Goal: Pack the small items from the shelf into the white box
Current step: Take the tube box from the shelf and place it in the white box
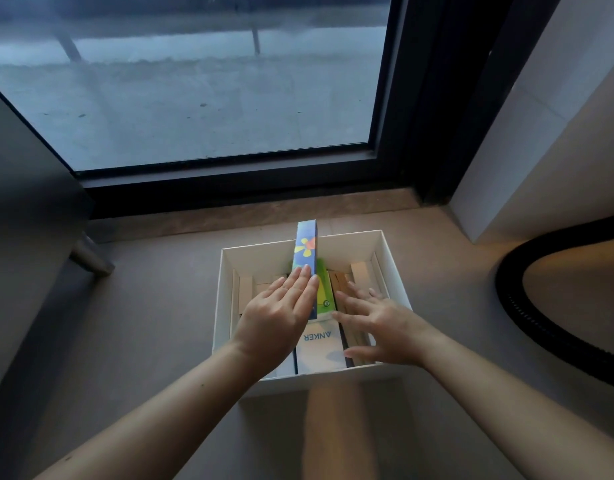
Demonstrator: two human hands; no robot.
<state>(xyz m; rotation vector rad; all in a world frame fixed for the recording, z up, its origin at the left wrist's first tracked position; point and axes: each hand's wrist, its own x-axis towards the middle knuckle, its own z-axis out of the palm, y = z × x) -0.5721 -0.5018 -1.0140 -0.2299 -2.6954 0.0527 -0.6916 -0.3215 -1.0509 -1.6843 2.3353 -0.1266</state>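
The white box (395,268) stands open on the floor below the window, filled with several small packages. A long blue carton with a flower print (306,247) leans in it, its far end sticking out over the back rim. My left hand (281,313) lies flat with straight fingers against the carton's near end. My right hand (378,323) is spread with fingers apart over the packages on the right side of the box. A green package (323,296) and a white Anker box (319,348) lie between my hands.
A dark window frame (229,178) runs along the floor behind the box. A dark cabinet with a metal leg (91,254) stands at the left. A round dark-rimmed object (527,306) lies at the right, beside a pale wall.
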